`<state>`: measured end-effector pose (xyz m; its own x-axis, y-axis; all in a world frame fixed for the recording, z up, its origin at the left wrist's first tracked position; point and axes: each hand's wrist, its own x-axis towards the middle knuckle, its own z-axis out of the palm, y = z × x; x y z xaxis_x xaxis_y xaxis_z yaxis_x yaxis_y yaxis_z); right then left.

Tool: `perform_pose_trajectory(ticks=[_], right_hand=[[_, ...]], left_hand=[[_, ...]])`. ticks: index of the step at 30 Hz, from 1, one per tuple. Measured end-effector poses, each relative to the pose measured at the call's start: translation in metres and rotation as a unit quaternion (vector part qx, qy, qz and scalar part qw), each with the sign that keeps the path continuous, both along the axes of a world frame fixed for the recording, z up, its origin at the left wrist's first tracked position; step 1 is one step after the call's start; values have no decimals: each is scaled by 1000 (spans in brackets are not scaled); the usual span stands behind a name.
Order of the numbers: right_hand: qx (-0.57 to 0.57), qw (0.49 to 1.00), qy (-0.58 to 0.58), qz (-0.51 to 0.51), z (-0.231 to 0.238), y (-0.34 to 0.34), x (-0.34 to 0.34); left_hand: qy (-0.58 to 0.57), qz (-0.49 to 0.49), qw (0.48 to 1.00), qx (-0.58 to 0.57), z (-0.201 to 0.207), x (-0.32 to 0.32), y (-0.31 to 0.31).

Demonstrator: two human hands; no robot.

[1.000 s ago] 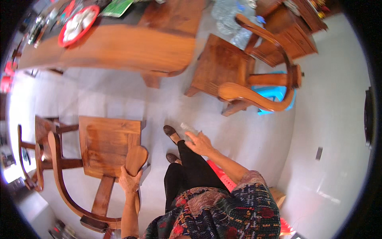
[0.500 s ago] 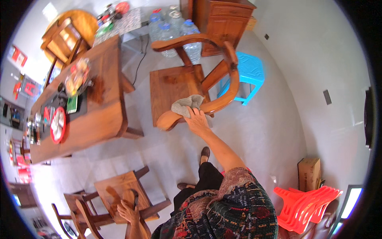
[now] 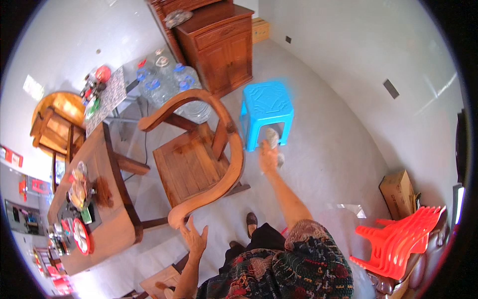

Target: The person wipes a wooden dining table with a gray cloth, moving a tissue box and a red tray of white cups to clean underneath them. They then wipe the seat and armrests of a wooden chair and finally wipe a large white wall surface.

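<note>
Left hand (image 3: 195, 240) has shifted to the wooden armchair's (image 3: 191, 164) near arm end; right hand (image 3: 269, 160), with grey cloth (image 3: 272, 136), has swung off that arm to near the blue stool (image 3: 269, 102). Reads as mid-wipe, between passes; next pass calls for cloth flat on wood. Left fingers spread, contact unclear; right fingers clamped on cloth, blurred.

Technician: State the quantities at the work position.

Inspector: Left hand (image 3: 195, 238), one; right hand (image 3: 268, 158), one. Grey cloth (image 3: 272, 136), one. Curved wooden chair (image 3: 189, 164), one wholly in frame. Blue stool (image 3: 269, 102), one.

Technician: State the surrounding quantities.

Inspector: Wooden table (image 3: 118, 222), one. Wooden cabinet (image 3: 226, 57), one. Shoes (image 3: 252, 224), two. Clear bottles (image 3: 153, 94), at least four; overlap prevents an exact count. Red plastic stack (image 3: 402, 239), one; its individual units cannot be counted.
</note>
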<state>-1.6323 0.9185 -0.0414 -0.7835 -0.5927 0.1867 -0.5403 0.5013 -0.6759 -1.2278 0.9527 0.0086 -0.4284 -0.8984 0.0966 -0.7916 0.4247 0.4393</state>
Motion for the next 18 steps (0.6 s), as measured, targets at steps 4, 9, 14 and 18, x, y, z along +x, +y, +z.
perform_pose_trajectory(ticks=[4,9,14,18], right_hand=[[-114,991,56,36,-9,7,93],[129,893,-137,409,-27,118,57],[19,935,-354,-13,6,269,-16],[-50,905,-356,-228,21,362,-44]], left_hand=[[89,-138,986,-1,20,-108,-34],[121,-161,978,54,33,-190,-54],[47,-215,975,-43,47,-224,-56],[63,-323,941,-83,77,-282,-36]])
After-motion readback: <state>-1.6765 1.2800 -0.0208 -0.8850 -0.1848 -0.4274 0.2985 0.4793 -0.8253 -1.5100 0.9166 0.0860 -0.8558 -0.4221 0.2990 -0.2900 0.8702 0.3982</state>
